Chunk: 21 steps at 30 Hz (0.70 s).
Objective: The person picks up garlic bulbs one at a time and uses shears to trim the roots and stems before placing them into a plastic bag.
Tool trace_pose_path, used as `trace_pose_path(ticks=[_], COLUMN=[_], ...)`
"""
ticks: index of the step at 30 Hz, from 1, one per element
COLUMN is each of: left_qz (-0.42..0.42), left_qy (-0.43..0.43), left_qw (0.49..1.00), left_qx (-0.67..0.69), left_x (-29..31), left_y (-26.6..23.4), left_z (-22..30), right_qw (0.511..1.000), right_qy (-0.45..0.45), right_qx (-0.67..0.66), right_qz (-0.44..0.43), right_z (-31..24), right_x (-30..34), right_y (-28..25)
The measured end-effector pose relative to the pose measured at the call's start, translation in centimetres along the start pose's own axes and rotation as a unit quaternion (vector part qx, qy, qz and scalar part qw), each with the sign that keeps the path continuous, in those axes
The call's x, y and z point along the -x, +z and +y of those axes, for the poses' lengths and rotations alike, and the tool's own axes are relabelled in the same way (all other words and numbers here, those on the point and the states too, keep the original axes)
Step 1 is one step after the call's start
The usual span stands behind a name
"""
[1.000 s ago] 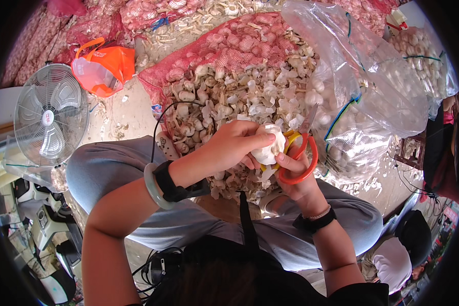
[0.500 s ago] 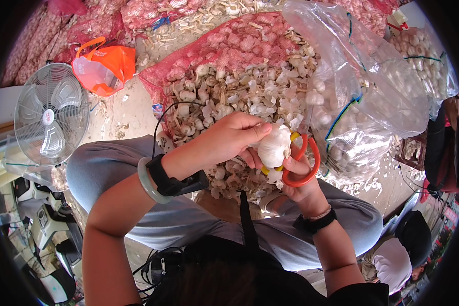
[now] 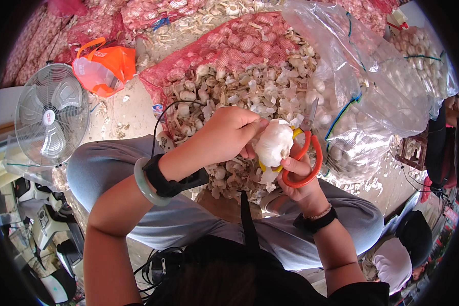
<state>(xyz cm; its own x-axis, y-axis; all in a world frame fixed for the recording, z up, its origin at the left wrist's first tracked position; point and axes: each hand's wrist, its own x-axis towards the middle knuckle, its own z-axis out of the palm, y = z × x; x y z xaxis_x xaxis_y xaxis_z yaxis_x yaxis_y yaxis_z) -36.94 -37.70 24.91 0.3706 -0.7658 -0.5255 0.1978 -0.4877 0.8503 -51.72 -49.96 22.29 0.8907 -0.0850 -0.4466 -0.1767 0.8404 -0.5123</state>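
A white garlic bulb [image 3: 274,144] is held between my two hands, above a heap of garlic and loose skins [image 3: 229,102]. My left hand [image 3: 234,133] is closed in a pinch at the bulb's upper left edge; whether a flake of skin lies between its fingertips cannot be made out. With my right hand [image 3: 296,179] I grip scissors [image 3: 318,163] with orange and yellow handles, their metal blades pointing away from me. The right thumb also presses the bulb from below. Loose papery skin hangs under the bulb, and the other right fingers are partly hidden behind it.
A red mesh sack [image 3: 214,48] of garlic lies open beyond the heap. To the right stands a clear plastic bag [image 3: 352,148] of bulbs. At left are a fan [image 3: 50,117] and an orange bag [image 3: 109,69]. Another person [image 3: 392,260] is at lower right.
The bulb has turned and shifted slightly left. My left fingertips have moved up toward its edge. The scissors have tilted so their blades now show beyond the bulb.
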Motion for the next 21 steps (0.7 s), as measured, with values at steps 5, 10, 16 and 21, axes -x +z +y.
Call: trace_pose_path(ticks=[5,10,16,21], left_qz=[-0.048,-0.009,-0.008,0.021], left_qy=[-0.032,-0.036,0.086,0.068], left_qw=[0.998,0.999,0.986,0.99], left_qx=[-0.028,-0.005,-0.143,-0.122], left_x=[-0.5,-0.5,-0.2,-0.3], left_y=[-0.9,-0.6,0.2,0.4], left_z=[-1.2,-0.9,-1.7,-2.4], right_qw=[0.999,0.999,0.996,0.992], right_qy=[0.035,0.04,0.03,0.062], right_qx=[-0.004,0.002,0.081,0.037], right_qz=[-0.018,0.006,0.008,0.103], right_z=[-0.1,0.2,1.0,0.7], right_x=[-0.3,-0.3,-0.7,-0.2], right_y=[-0.2,-0.9,-1.1,-0.4])
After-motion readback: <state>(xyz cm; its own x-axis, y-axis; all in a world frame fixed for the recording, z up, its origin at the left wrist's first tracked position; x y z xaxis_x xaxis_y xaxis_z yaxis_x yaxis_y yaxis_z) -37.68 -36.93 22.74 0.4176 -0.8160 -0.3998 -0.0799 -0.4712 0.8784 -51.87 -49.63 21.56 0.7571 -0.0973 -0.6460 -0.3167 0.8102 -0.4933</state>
